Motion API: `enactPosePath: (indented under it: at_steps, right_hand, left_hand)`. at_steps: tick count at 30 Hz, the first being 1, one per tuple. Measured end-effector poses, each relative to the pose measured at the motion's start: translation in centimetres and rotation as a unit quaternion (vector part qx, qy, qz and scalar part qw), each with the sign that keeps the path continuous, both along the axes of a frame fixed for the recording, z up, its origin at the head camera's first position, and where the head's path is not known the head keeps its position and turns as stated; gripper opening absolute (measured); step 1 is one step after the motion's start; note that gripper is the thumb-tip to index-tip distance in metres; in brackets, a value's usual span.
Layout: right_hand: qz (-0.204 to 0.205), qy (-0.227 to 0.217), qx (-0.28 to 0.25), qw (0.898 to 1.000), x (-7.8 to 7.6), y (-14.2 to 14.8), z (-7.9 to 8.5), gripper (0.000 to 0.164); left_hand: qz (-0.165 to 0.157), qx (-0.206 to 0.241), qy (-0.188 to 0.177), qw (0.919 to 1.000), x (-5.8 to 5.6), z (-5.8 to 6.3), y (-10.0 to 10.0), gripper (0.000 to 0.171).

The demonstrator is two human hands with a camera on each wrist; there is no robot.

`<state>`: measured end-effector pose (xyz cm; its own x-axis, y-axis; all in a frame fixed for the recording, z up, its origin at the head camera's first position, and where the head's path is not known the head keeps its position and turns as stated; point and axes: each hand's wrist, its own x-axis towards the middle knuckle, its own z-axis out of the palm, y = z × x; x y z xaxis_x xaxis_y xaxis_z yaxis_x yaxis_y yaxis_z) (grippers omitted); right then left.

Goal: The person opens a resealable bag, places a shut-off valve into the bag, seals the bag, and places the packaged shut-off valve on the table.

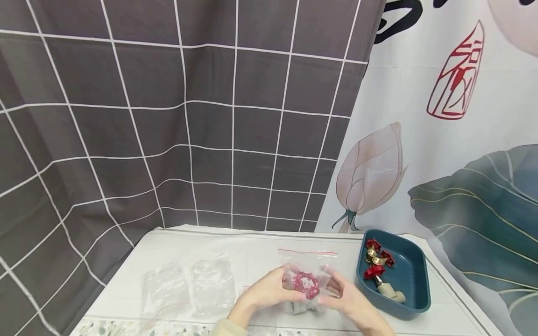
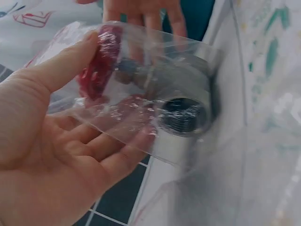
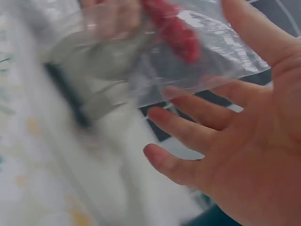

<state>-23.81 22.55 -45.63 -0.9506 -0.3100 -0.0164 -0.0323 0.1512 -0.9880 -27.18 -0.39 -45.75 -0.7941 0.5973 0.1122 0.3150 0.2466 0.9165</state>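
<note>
A valve with a red handwheel point(image 1: 306, 284) and a grey body point(image 2: 186, 77) is inside a clear zip bag point(image 1: 308, 258), held over the front of the table. A threaded round opening of the body faces the camera in the left wrist view. My left hand point(image 1: 269, 289) holds the bagged valve, its thumb on the handwheel through the plastic and its fingers beneath. At the bag's other side is my right hand point(image 1: 346, 298), with fingers spread and loosely extended in the right wrist view point(image 3: 221, 136).
Two clear plastic bags point(image 1: 166, 287) lie flat on the white table point(image 1: 252, 242) at left. A blue tray point(image 1: 414, 261) at right holds several valves with red handwheels point(image 1: 374, 271) and a beige body point(image 1: 391, 293). A dark checked curtain point(image 1: 210, 130) hangs behind.
</note>
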Motion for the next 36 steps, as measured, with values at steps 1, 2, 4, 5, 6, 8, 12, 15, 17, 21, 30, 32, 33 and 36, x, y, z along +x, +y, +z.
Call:
enactPosePath:
  at_steps: [1, 2, 4, 5, 6, 8, 12, 15, 17, 21, 30, 32, 33, 36]
  right_hand:
    - [0.013, 0.002, -0.001, 1.0, -0.1, -0.1, -0.4, 0.066]
    - [0.018, 0.009, -0.003, 1.0, -0.2, -0.3, -0.8, 0.064]
    - [0.01, 0.014, -0.008, 1.0, -0.6, -0.6, -1.3, 0.059]
    - [-0.001, 0.02, -0.008, 1.0, -0.8, -0.7, -1.5, 0.057]
    - [-0.015, 0.025, -0.003, 1.0, -1.1, -0.8, -1.5, 0.055]
    - [-0.039, 0.028, 0.005, 0.999, -1.7, -0.9, -1.5, 0.052]
    - [-0.122, 0.022, 0.02, 0.992, -3.0, -0.7, -0.7, 0.053]
    - [-0.185, 0.009, 0.027, 0.982, -4.2, -0.3, 0.2, 0.052]
    - [-0.204, -0.009, 0.032, 0.978, -5.0, -0.1, 0.8, 0.051]
    - [-0.206, -0.04, 0.06, 0.976, -6.9, -0.2, 1.5, 0.049]
    - [-0.219, -0.116, 0.079, 0.965, -9.6, 0.1, 1.1, 0.035]
    - [-0.224, -0.122, 0.086, 0.963, -9.7, 0.4, 0.8, 0.032]
    - [-0.226, -0.122, 0.089, 0.962, -9.8, 0.6, 0.7, 0.031]
    - [-0.229, -0.118, 0.104, 0.961, -9.8, 1.0, 0.3, 0.031]
  left_hand:
    - [0.005, 0.007, -0.009, 0.9999, -0.1, -0.2, 0.0, 0.058]
    - [0.011, 0.013, -0.021, 0.9996, -0.3, -0.6, 0.1, 0.057]
    - [0.026, 0.028, -0.044, 0.9983, -0.5, -0.8, 0.1, 0.055]
    - [0.032, 0.036, -0.056, 0.9972, -0.7, -0.9, 0.3, 0.054]
    - [0.032, 0.044, -0.065, 0.9964, -0.9, -0.9, 0.5, 0.052]
    - [0.036, 0.055, -0.087, 0.994, -1.4, -0.9, 0.9, 0.048]
    - [0.057, 0.075, -0.116, 0.9888, -3.0, -0.3, 2.6, 0.046]
    - [0.069, 0.105, -0.141, 0.982, -4.5, 0.1, 4.3, 0.049]
    - [0.077, 0.122, -0.161, 0.9765, -5.6, 0.2, 5.4, 0.049]
    - [0.084, 0.145, -0.197, 0.9659, -7.5, -0.3, 6.7, 0.047]
    - [0.08, 0.162, -0.237, 0.9547, -10.2, -2.3, 8.3, 0.04]
    - [0.087, 0.152, -0.248, 0.9529, -10.3, -2.4, 8.7, 0.04]
    - [0.092, 0.146, -0.25, 0.9527, -10.3, -2.5, 8.9, 0.04]
    - [0.107, 0.134, -0.255, 0.9516, -10.2, -2.7, 9.4, 0.039]
